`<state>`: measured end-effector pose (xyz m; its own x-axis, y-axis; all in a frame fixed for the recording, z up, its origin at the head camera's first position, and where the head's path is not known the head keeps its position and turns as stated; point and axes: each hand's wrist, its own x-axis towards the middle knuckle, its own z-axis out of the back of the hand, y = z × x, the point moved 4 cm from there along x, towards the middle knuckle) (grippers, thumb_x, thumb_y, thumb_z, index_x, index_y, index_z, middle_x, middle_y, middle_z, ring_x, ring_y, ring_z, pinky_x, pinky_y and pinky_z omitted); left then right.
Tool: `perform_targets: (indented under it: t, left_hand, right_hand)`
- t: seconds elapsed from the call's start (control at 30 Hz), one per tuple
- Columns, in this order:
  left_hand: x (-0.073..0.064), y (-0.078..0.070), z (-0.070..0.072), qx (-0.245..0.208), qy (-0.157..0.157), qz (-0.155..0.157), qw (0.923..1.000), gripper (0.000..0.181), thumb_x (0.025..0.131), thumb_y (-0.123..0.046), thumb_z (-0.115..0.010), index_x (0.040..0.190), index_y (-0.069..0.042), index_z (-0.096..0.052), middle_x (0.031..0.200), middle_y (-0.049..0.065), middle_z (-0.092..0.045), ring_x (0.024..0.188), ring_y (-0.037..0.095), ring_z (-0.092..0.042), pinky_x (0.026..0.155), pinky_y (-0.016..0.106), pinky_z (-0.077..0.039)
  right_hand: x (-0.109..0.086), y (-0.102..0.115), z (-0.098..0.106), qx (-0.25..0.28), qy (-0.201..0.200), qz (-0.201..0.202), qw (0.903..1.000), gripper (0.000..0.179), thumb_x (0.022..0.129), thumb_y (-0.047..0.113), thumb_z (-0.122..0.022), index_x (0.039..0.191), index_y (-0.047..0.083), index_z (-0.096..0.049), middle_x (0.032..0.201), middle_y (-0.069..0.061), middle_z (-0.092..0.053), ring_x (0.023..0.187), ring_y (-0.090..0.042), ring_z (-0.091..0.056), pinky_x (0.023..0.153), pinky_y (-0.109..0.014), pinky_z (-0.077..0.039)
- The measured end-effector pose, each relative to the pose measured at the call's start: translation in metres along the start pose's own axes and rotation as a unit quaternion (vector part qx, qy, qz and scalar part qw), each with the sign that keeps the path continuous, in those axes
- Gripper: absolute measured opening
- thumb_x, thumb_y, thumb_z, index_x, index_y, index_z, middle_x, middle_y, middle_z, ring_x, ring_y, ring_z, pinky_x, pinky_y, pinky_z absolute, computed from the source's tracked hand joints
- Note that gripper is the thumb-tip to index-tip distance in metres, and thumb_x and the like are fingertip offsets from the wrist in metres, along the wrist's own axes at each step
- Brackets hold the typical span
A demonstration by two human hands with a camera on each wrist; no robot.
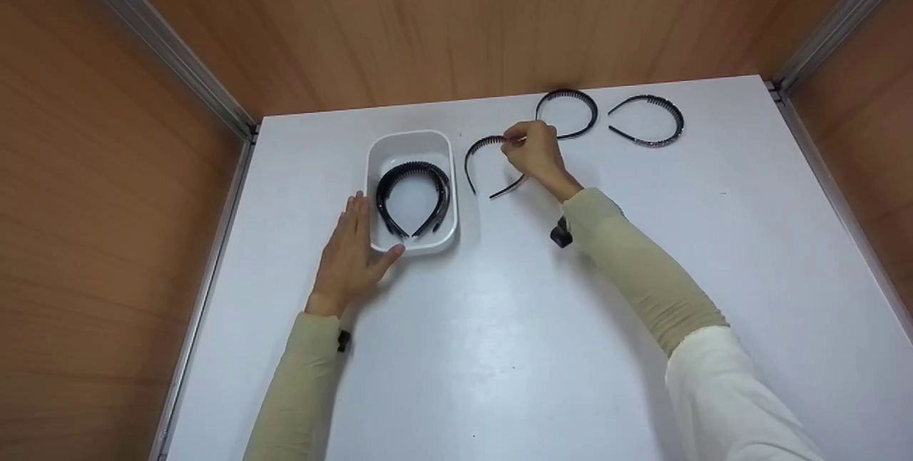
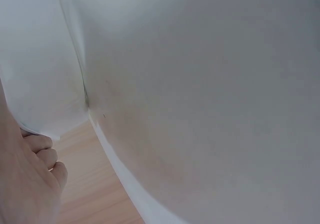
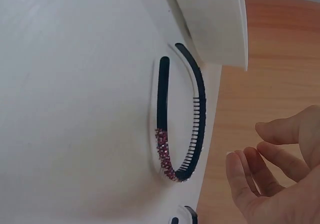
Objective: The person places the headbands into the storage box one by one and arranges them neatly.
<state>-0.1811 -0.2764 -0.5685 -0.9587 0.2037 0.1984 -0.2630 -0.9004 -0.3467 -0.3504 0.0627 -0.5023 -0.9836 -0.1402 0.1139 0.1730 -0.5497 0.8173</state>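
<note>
A white plastic container (image 1: 455, 190) on the table holds several black headbands (image 1: 386, 193). My left hand (image 1: 346, 261) lies along its near left corner, fingers straight against the side and thumb at the front rim. To the container's right, a dark headband (image 1: 468, 161) rests on the table; the right wrist view shows reddish glitter stones on this headband (image 3: 163, 146) and comb teeth inside. Above its curved end hovers my right hand (image 1: 535, 154), hiding part of it. In the right wrist view, the right hand (image 3: 280, 169) has bent fingers apart from the thumb and nothing between them.
Two more headbands lie farther right at the back, one black headband (image 1: 593, 110) near my right hand and one glittery headband (image 1: 679, 122) beyond it. Wood panels (image 1: 456, 26) rise behind the white table (image 1: 456, 361) and at both sides.
</note>
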Motion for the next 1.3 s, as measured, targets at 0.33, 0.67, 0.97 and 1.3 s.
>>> perform_targets:
  t: [0.33,0.67,0.97,1.3]
  left_hand:
    - [0.001,0.000,0.000,0.002,0.001,-0.002,1.0000,0.108,0.101,-0.062,-0.062,0.168,0.006,-0.012,0.176,0.028,-0.015,0.166,0.038,-0.013,0.137,0.046,-0.014]
    - [-0.001,-0.001,0.003,0.000,-0.016,-0.009,0.9998,0.109,0.100,-0.063,-0.064,0.168,0.007,-0.016,0.175,0.029,-0.017,0.165,0.040,-0.015,0.135,0.051,-0.018]
    - [0.000,0.001,0.003,0.001,-0.022,-0.016,0.9996,0.109,0.100,-0.062,-0.064,0.167,0.009,-0.016,0.175,0.030,-0.018,0.165,0.040,-0.017,0.135,0.051,-0.019]
    - [-0.005,0.002,0.001,-0.003,0.003,0.009,0.9999,0.109,0.101,-0.064,-0.061,0.169,0.005,-0.013,0.177,0.026,-0.014,0.167,0.036,-0.012,0.137,0.046,-0.014]
  right_hand:
    - [0.002,-0.021,0.021,-0.017,-0.014,-0.022,0.9995,0.023,0.095,0.005,-0.073,0.115,-0.003,-0.079,0.114,-0.022,-0.078,0.104,-0.032,-0.076,0.089,-0.042,-0.062]
    - [0.004,-0.044,0.055,-0.038,-0.037,-0.032,0.9981,0.024,0.095,0.007,-0.071,0.115,-0.005,-0.079,0.112,-0.023,-0.078,0.103,-0.034,-0.076,0.087,-0.042,-0.060]
    - [0.007,-0.062,0.087,-0.052,-0.064,-0.040,0.9958,0.025,0.095,0.008,-0.071,0.115,-0.005,-0.079,0.111,-0.025,-0.077,0.103,-0.035,-0.073,0.091,-0.044,-0.057]
    - [0.006,-0.092,0.131,-0.089,-0.087,-0.069,0.9899,0.031,0.098,0.012,-0.067,0.121,-0.006,-0.077,0.119,-0.027,-0.074,0.111,-0.039,-0.070,0.095,-0.047,-0.053]
